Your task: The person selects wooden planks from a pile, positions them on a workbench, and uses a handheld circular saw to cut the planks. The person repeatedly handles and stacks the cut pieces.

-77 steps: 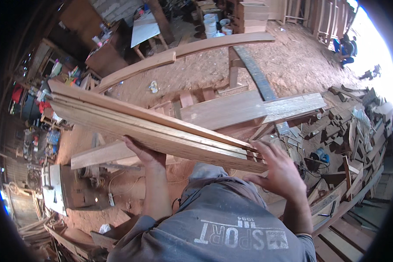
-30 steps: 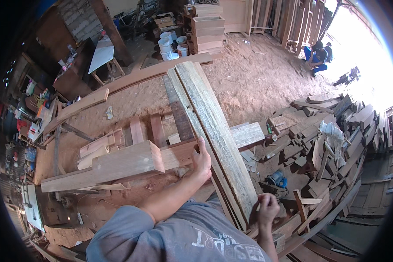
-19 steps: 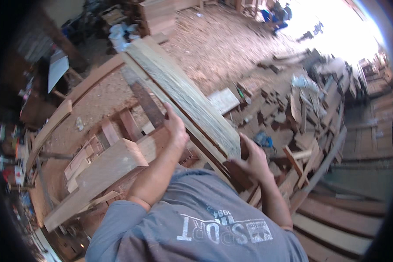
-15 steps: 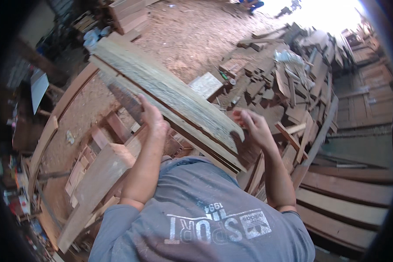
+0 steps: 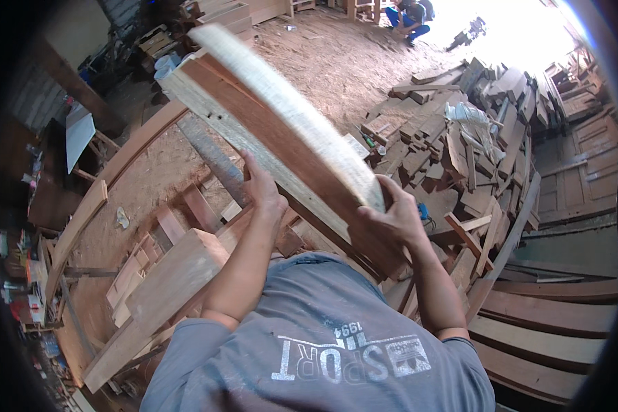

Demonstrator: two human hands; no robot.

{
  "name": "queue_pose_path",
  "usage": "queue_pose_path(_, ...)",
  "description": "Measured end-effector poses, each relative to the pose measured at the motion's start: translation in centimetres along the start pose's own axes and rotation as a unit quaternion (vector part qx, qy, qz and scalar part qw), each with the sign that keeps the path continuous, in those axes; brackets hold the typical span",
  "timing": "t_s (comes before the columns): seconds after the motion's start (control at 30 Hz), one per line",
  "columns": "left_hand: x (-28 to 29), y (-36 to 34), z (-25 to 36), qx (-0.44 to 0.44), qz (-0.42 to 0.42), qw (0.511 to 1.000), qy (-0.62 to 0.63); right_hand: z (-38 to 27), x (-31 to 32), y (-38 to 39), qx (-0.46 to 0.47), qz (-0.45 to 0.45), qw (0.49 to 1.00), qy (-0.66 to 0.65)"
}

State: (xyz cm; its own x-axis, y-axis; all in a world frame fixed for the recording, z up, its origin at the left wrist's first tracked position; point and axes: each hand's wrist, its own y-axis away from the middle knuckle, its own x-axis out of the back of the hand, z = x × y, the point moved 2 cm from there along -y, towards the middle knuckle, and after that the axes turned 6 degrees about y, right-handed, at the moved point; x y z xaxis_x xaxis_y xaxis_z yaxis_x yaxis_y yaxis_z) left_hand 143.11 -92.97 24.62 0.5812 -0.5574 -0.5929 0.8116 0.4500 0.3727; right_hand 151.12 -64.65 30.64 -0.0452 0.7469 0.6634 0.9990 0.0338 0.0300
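Note:
My right hand [image 5: 393, 213] is closed round the near end of a wooden plank [image 5: 275, 127], thumb on its brown face. That plank is tipped up on its side, its pale upper edge smeared by motion. Below it lies another pale plank [image 5: 233, 134] with small dark spots, slanting from far left to near right. My left hand [image 5: 262, 189] is at the left edge of this lower plank. One finger points up along the edge; the other fingers are mostly hidden, so I cannot tell whether they grip it.
Offcuts [image 5: 419, 147] are heaped to the right. Curved boards [image 5: 542, 329] lie near right. A large wooden piece [image 5: 178, 268] and a long curved strip [image 5: 120, 158] are on the left. A person [image 5: 408, 20] crouches far off, near a parked motorcycle [image 5: 468, 33].
My right hand, previously off the planks with bent fingers, now grips the upper plank. That plank has tipped from flat onto its side, showing its brown face. My left hand stays by the edge.

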Motion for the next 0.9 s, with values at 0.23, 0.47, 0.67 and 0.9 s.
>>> queue_pose_path(0.23, 1.0, -0.3, -0.4, 0.034, 0.015, 0.999, -0.006, 1.0, 2.5, -0.1, 0.119, 0.078, 0.989, 0.031)
queue_pose_path(0.47, 1.4, -0.5, -1.3, 0.025, 0.012, 1.0, 0.015, -1.2, -1.2, 2.8, 0.101, 0.074, 0.981, 0.147)
queue_pose_path(0.67, 0.6, 0.3, -1.1, 0.006, -0.028, 0.995, 0.095, -1.8, -2.8, 4.3, 0.09, 0.023, 0.981, 0.17)
queue_pose_path(0.9, 2.8, -2.2, -3.9, 0.017, -0.004, 0.992, 0.127, -5.0, -4.4, 4.0, 0.023, -0.03, 0.976, 0.215)
